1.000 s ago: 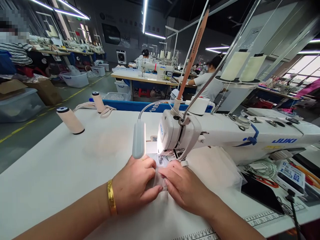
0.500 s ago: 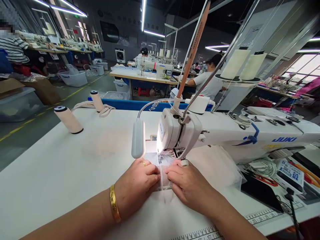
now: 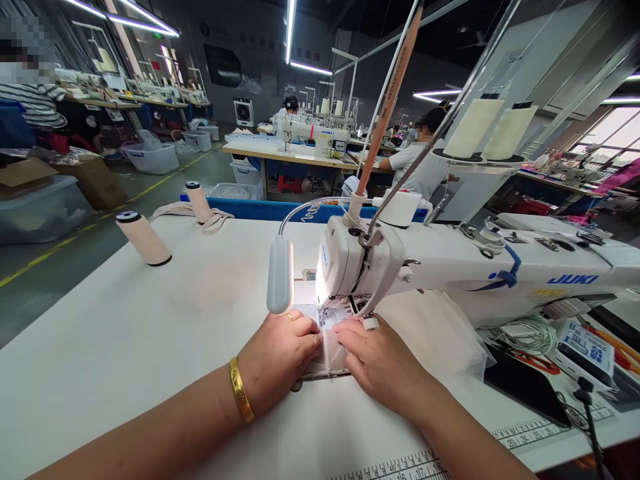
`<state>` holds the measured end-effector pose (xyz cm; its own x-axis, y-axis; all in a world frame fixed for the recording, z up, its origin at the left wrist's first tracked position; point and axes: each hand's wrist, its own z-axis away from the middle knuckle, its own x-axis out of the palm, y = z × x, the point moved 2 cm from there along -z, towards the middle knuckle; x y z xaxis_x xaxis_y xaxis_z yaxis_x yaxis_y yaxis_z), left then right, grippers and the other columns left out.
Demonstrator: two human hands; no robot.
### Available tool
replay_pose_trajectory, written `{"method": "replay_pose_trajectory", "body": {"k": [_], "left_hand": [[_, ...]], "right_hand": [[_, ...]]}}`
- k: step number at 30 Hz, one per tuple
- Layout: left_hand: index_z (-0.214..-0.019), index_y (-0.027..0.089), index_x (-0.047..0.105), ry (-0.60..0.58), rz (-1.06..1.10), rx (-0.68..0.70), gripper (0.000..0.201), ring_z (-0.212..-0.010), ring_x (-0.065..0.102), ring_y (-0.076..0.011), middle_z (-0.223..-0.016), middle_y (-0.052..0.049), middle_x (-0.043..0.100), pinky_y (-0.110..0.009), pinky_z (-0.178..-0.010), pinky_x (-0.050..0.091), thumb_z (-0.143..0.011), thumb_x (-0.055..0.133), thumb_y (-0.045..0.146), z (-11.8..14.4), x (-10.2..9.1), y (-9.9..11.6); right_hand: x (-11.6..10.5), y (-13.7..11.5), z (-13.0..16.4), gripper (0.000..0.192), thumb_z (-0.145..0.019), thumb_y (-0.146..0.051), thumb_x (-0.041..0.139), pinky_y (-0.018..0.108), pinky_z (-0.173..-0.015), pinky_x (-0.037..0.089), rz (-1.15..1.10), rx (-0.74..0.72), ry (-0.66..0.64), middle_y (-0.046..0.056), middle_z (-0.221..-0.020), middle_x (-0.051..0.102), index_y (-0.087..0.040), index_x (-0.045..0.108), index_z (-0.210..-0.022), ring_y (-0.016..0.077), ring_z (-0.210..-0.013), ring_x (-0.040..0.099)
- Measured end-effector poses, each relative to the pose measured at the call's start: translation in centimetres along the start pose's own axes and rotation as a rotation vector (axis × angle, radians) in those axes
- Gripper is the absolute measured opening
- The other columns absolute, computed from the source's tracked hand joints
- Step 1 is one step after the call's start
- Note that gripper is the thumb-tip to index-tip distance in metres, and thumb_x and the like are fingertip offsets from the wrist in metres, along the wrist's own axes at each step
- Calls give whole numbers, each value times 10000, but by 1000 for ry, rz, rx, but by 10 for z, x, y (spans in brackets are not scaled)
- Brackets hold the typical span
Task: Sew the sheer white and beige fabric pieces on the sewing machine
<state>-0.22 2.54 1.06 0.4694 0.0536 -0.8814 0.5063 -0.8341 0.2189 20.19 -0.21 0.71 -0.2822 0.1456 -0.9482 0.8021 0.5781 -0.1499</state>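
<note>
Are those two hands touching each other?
Apart. The head view shows a strip of sheer cloth in plain sight between the left hand and the right hand.

JUKI — on near machine point(image 3: 450, 253), far machine point(image 3: 306, 131); numbers — on ruler point(image 3: 531, 432).

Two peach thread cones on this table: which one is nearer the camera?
The leftmost cone: it looks larger and sits lower in view. The other cone is farther back, by the beige strap.

The sewing machine point(image 3: 435, 257) is white with blue lettering point(image 3: 573, 280), the fabric point(image 3: 336, 359) whitish, the bangle point(image 3: 241, 390) gold
</note>
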Motion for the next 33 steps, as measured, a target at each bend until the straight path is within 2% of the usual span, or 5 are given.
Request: {"method": "replay_pose_trajectory", "body": {"k": [6, 8, 13, 18, 33], "left_hand": [[-986, 215, 694, -94, 137, -97, 112, -964, 645, -260, -1082, -64, 714, -451, -911, 450, -911, 663, 293, 11, -6, -1], [-1022, 228, 669, -118, 179, -117, 282, -1031, 625, -289, -1158, -65, 679, -467, -936, 435, -812, 775, 384, 14, -6, 0], [-860, 205, 583, -35, 192, -119, 224, -863, 606, -216, -925, -45, 665, -392, -840, 434, -975, 400, 148, 8, -4, 0], [-918, 203, 588, 68, 204, -265, 108, -795, 574, -225, -857, -38, 634, -374, -772, 427, -826, 531, 208, -6, -2, 3], [-868, 210, 679, 214, 133, -191, 171, -792, 550, -211, -824, -23, 652, -361, -755, 355, -879, 517, 154, -5, 0, 4]], "right_hand": [[-21, -4, 2, 244, -947, -270, 675, 391, -872, 500, -159, -71, -60, 61, -1131, 722, -260, 654, -1189, 283, -1028, 613], [-22, -5, 2, 253, -935, -330, 729, 386, -896, 507, -210, -109, -100, 49, -1195, 708, -269, 651, -1169, 281, -1083, 614], [-9, -5, -2, 186, -1034, -159, 495, 333, -753, 505, -292, -32, 20, 22, -900, 721, -239, 648, -964, 209, -829, 642], [-10, -8, -5, 174, -1040, -225, 527, 312, -854, 514, -474, 142, 289, -5, -1011, 751, -271, 693, -1019, 197, -970, 668], [-11, -10, -2, 164, -1032, -187, 535, 314, -767, 484, -415, 26, 296, -13, -905, 740, -258, 660, -952, 201, -871, 626]]}}
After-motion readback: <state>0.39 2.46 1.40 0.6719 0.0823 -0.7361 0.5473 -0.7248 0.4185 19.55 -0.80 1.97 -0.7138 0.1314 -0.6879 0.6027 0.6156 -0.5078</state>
